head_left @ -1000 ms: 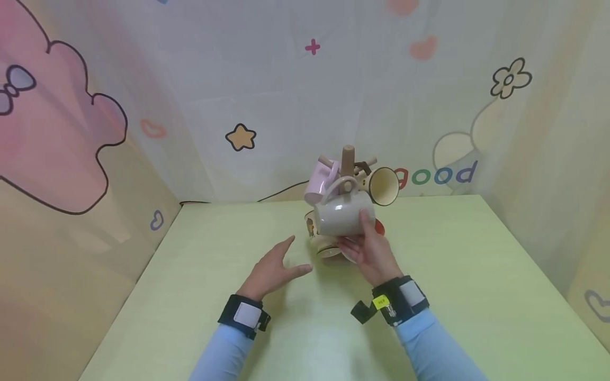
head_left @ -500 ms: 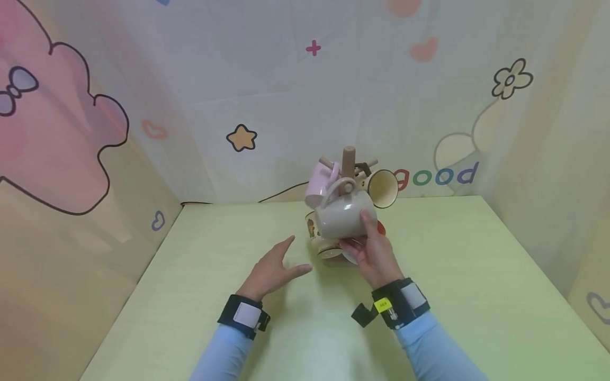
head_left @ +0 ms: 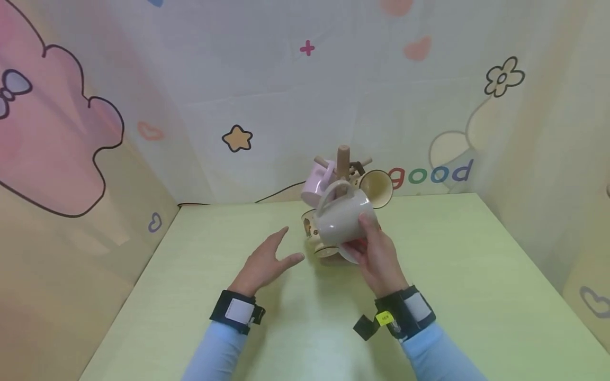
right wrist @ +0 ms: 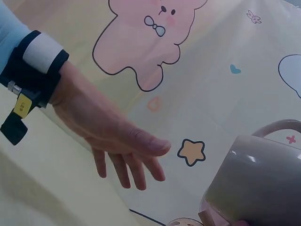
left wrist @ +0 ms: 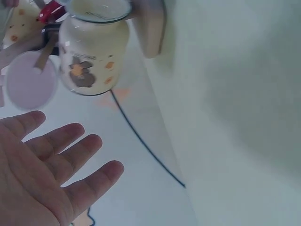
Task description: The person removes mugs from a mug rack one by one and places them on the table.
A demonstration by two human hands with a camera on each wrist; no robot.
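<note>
My right hand (head_left: 381,259) grips a light grey mug (head_left: 345,219) by its body, thumb on the near side and fingers beneath. The mug lies tilted on its side, its handle (head_left: 326,198) up and to the left, overlapping the front peg of a wooden mug tree (head_left: 343,159). In the right wrist view the grey mug (right wrist: 258,183) fills the lower right corner. My left hand (head_left: 262,264) hovers left of the tree with fingers spread and holds nothing. The left wrist view shows its palm (left wrist: 28,179) below a cream mug with a brown flower (left wrist: 94,56).
A lilac mug (head_left: 315,188) hangs at the tree's upper left, a cream mug (head_left: 376,189) with dark rim at upper right. Lower down are another cream mug (head_left: 311,227) and a mostly hidden red one. The pale green table (head_left: 476,275) meets a printed curtain (head_left: 276,106) behind.
The grey mug has tilted further, its right end rising, and come slightly down toward me with my right hand. My left hand has shifted a little left in view as the head view moved slightly.
</note>
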